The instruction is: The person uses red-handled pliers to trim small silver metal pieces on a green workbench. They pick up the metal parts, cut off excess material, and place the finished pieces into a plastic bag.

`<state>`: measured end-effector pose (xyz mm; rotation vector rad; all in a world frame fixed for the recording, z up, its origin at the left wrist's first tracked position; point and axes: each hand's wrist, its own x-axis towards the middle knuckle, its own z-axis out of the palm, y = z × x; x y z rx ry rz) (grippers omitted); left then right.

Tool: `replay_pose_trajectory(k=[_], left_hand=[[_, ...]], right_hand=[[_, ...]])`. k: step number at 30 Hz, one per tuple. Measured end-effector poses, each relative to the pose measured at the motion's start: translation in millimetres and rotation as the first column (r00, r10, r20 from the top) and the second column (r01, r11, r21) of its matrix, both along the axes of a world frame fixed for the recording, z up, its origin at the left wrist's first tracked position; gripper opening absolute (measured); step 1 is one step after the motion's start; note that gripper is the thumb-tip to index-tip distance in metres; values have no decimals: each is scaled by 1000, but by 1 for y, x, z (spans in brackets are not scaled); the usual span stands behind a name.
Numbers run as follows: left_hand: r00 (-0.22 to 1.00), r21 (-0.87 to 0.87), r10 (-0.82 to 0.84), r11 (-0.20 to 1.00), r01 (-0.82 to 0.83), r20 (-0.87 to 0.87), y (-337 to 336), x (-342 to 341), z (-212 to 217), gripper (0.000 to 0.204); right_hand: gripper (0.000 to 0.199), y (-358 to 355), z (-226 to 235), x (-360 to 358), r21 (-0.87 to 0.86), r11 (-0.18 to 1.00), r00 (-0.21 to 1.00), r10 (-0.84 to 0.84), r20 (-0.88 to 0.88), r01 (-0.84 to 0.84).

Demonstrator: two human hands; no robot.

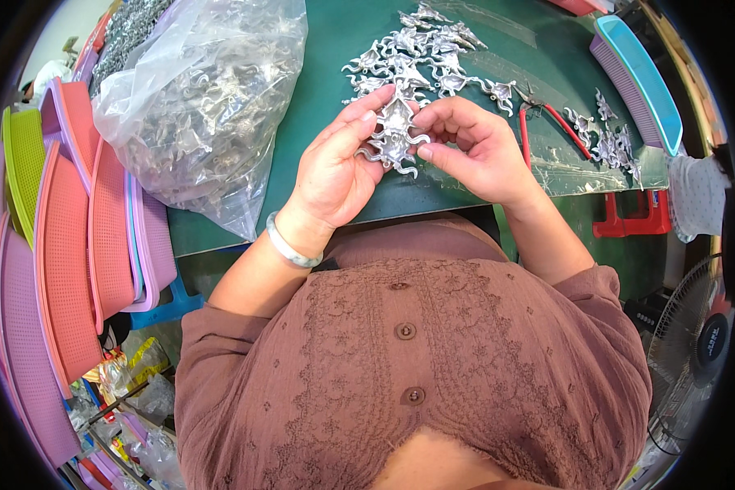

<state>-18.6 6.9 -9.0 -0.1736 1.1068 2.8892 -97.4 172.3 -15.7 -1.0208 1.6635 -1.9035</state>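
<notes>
Over the table's near edge, my left hand point(339, 167) is closed around a silvery metal casting point(395, 149) with curly, tentacle-like arms. It looks like two such shapes end to end; whether they are joined I cannot tell. My right hand point(486, 151) is curled at the casting's right side, its thumb and fingertips pinching a curled arm there. Just beyond lies a loose pile of similar silvery castings point(412, 61). To the right of my right hand, pliers with red handles point(567, 131) lie opened on the table, and a smaller group of castings point(608, 145) sits beside them.
A large clear plastic bag point(212, 106) full of castings stands on the green table point(327, 49) at left. Stacked plastic baskets point(65, 261) crowd the left side. A turquoise-rimmed basket point(649, 86) sits at far right, above a red stool point(633, 220) and a fan point(686, 318).
</notes>
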Motion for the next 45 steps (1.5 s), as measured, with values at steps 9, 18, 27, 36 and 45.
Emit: replay_pose_trajectory(k=[9, 18, 27, 36, 45], left_hand=[[993, 148, -92, 984, 102, -74, -12, 0, -8, 43], [997, 108, -71, 992, 67, 32, -12, 2, -10, 31], [994, -79, -54, 995, 61, 95, -7, 1, -9, 32], [988, -354, -80, 927, 122, 132, 4, -3, -3, 28], [981, -259, -78, 958, 122, 175, 0, -2, -6, 23]], right_hand=[[14, 18, 4, -32, 163, 950, 963, -253, -89, 265], [35, 24, 3, -26, 474, 720, 684, -2, -730, 508], [20, 26, -1, -26, 456, 799, 828, -91, -553, 392], [22, 21, 15, -17, 305, 948, 968, 9, 250, -88], [22, 20, 11, -16, 123, 986, 855, 34, 518, -114]])
